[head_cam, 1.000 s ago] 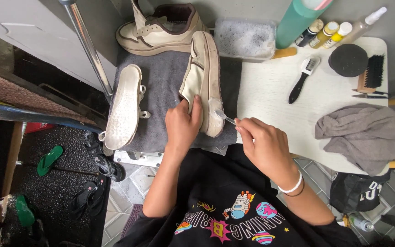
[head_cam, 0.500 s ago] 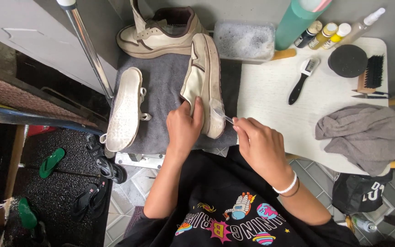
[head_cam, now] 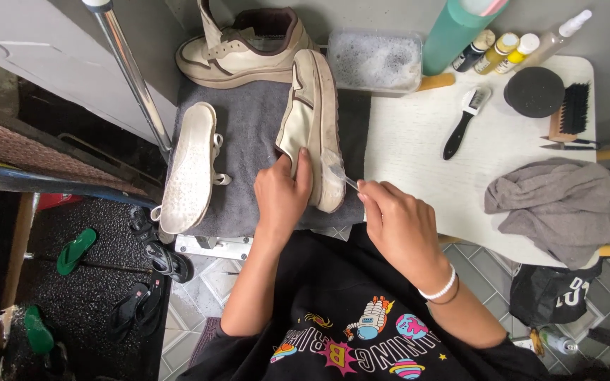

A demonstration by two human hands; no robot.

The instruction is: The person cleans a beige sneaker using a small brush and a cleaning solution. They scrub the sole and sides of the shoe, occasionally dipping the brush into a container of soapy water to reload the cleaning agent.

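A cream sneaker [head_cam: 319,116] lies on its side on a grey towel [head_cam: 252,134], sole edge facing right. My left hand [head_cam: 282,194] grips its near end, thumb up along the side. My right hand [head_cam: 397,222] pinches a thin brush [head_cam: 339,173] whose bristled tip touches the sole's edge near the toe. An upturned white insole with laces [head_cam: 188,169] rests left of the sneaker. A second cream sneaker [head_cam: 248,46] stands upright at the back.
A soapy water tub [head_cam: 379,60], teal bottle [head_cam: 457,28], small bottles [head_cam: 506,49], black-handled brush [head_cam: 464,123], round black sponge [head_cam: 534,92], bristle brush [head_cam: 572,109] and crumpled grey cloth [head_cam: 555,204] sit on the white table [head_cam: 411,148]. A metal pole [head_cam: 132,77] rises left. Sandals [head_cam: 75,250] lie on the floor.
My right hand has shifted slightly with the brush along the sole's edge. My left hand keeps its grip on the sneaker.
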